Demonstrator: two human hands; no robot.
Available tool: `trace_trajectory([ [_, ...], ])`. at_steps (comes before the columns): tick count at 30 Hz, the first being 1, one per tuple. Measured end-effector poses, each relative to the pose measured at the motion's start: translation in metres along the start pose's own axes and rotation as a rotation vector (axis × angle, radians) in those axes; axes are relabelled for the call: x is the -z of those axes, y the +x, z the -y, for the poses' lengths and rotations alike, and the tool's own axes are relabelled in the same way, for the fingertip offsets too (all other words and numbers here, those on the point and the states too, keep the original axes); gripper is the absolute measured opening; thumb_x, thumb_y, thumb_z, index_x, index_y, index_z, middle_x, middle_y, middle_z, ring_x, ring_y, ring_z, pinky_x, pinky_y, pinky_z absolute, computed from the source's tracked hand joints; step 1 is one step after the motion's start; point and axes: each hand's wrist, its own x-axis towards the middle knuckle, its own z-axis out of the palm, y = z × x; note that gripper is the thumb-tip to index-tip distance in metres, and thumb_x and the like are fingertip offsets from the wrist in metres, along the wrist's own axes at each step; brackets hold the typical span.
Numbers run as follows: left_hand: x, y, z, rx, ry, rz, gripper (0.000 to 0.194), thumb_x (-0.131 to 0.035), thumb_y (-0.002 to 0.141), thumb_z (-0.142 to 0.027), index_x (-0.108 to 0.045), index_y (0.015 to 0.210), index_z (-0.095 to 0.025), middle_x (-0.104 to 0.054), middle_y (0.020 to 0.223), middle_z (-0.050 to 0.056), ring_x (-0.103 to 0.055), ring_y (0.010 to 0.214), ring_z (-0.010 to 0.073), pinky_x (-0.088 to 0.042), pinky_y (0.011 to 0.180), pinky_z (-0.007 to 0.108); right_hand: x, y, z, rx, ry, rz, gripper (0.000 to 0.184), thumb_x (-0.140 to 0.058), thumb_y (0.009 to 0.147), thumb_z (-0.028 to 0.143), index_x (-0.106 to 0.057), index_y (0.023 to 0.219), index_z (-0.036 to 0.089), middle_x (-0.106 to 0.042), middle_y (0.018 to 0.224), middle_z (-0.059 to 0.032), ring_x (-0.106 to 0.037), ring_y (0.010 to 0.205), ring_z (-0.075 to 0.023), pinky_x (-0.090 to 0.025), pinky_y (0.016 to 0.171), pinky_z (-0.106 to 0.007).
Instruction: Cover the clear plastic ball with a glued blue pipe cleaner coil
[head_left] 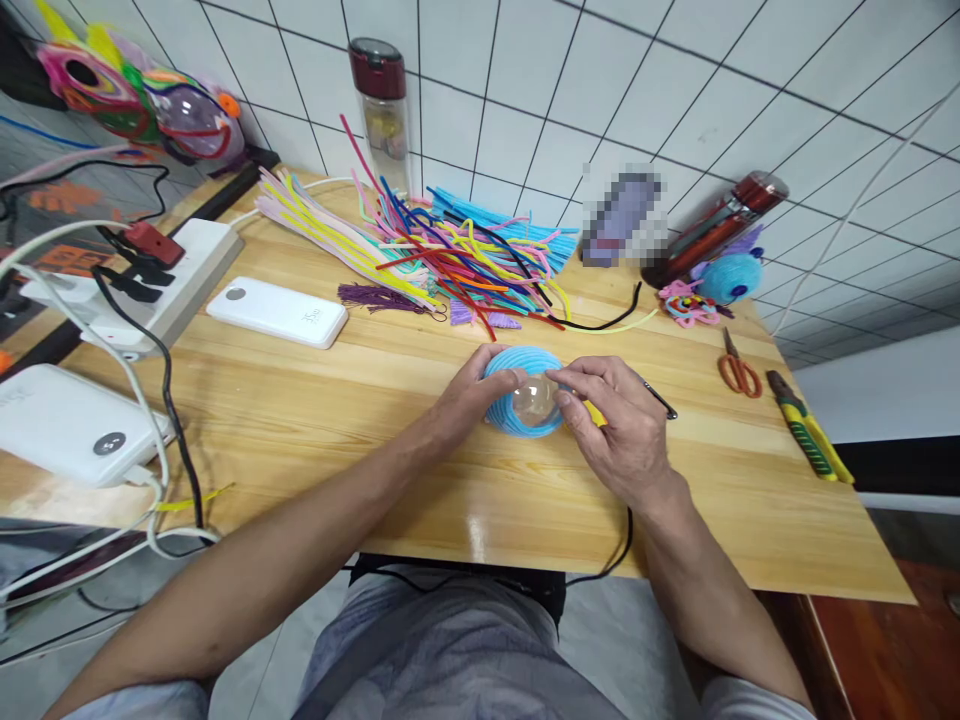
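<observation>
A clear ball (534, 401) is wound with rings of light blue pipe cleaner (517, 365), which leave a round see-through patch facing up. My left hand (480, 385) grips the ball from the left, its thumb lying over the blue rings. At the right side, my right hand (619, 415) has its fingers bent and its fingertips and thumb against the edge of the winding. Something yellow (595, 413) shows beneath that hand, partly hidden. A dark pen-like stick (660, 400) lies just beyond its knuckles.
Behind the ball lies a pile of coloured pipe cleaners (465, 250). Scissors (739, 365) and green-yellow pliers (806, 425) rest on the right. A blue fuzzy ball figure (731, 277) and a red flask (720, 225) stand behind. White power banks (277, 312), a power strip (176, 285) and cables occupy the left.
</observation>
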Motion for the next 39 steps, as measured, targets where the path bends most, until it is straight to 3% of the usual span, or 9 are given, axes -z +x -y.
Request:
trace_trajectory([
  [5, 0.001, -0.001, 0.001, 0.009, -0.010, -0.003, 0.054, -0.082, 0.082, -0.051, -0.061, 0.123, -0.022, -0.069, 0.108, 0.001, -0.064, 0.098, 0.0206, -0.050, 0.088, 0.035, -0.001, 0.000, 0.001, 0.012, -0.005, 0.016, 0.022, -0.072, 0.104, 0.025, -0.076, 0.126, 0.022, -0.077, 0.110, -0.0121, -0.076, 0.100, -0.0259, -0.064, 0.084, -0.042],
  [10, -0.001, -0.004, 0.003, -0.038, -0.023, -0.028, 0.062, -0.085, 0.082, -0.053, -0.056, 0.127, -0.022, -0.069, 0.119, 0.004, -0.066, 0.110, 0.0228, -0.051, 0.097, 0.036, -0.007, -0.002, 0.006, -0.046, -0.068, 0.057, 0.043, -0.079, 0.098, 0.048, -0.068, 0.132, 0.023, -0.073, 0.122, -0.0162, -0.072, 0.111, -0.0333, -0.063, 0.091, -0.052],
  [14, -0.004, -0.006, 0.007, -0.093, -0.008, -0.039, 0.070, -0.087, 0.082, -0.055, -0.049, 0.132, -0.023, -0.064, 0.129, 0.007, -0.063, 0.121, 0.0251, -0.051, 0.102, 0.038, -0.015, -0.004, 0.010, -0.100, -0.080, 0.002, 0.033, -0.074, 0.101, 0.040, -0.065, 0.129, 0.024, -0.072, 0.120, -0.0150, -0.071, 0.111, -0.0323, -0.062, 0.091, -0.051],
  [20, -0.002, -0.004, 0.018, -0.139, -0.014, 0.004, 0.064, -0.077, 0.088, -0.054, -0.045, 0.136, -0.026, -0.060, 0.140, 0.009, -0.060, 0.133, 0.0291, -0.051, 0.111, 0.044, -0.019, -0.003, 0.011, -0.108, -0.106, -0.038, 0.030, -0.071, 0.099, 0.032, -0.062, 0.126, 0.026, -0.070, 0.117, -0.0137, -0.070, 0.109, -0.0320, -0.062, 0.092, -0.052],
  [27, -0.005, -0.006, 0.009, -0.141, 0.102, -0.061, 0.082, -0.084, 0.075, -0.047, -0.046, 0.144, -0.023, -0.054, 0.156, 0.015, -0.053, 0.146, 0.0364, -0.042, 0.126, 0.052, -0.019, -0.003, 0.013, -0.114, -0.116, -0.046, 0.030, -0.071, 0.097, 0.028, -0.062, 0.125, 0.024, -0.071, 0.116, -0.0150, -0.070, 0.110, -0.0329, -0.062, 0.091, -0.051],
  [33, -0.006, -0.006, 0.007, -0.133, 0.106, -0.095, 0.077, -0.083, 0.072, -0.044, -0.056, 0.141, -0.022, -0.063, 0.146, 0.014, -0.056, 0.142, 0.0374, -0.046, 0.122, 0.052, -0.021, -0.004, 0.016, -0.112, -0.106, -0.039, 0.030, -0.072, 0.096, 0.027, -0.064, 0.126, 0.024, -0.071, 0.116, -0.0144, -0.070, 0.108, -0.0325, -0.061, 0.092, -0.051],
  [39, -0.005, -0.007, 0.008, -0.125, 0.115, -0.081, 0.075, -0.080, 0.074, -0.045, -0.055, 0.140, -0.020, -0.064, 0.143, 0.014, -0.057, 0.140, 0.0365, -0.044, 0.123, 0.053, -0.020, -0.005, 0.016, -0.105, -0.129, -0.032, 0.032, -0.073, 0.096, 0.027, -0.064, 0.126, 0.026, -0.072, 0.117, -0.0138, -0.070, 0.108, -0.0319, -0.061, 0.092, -0.050],
])
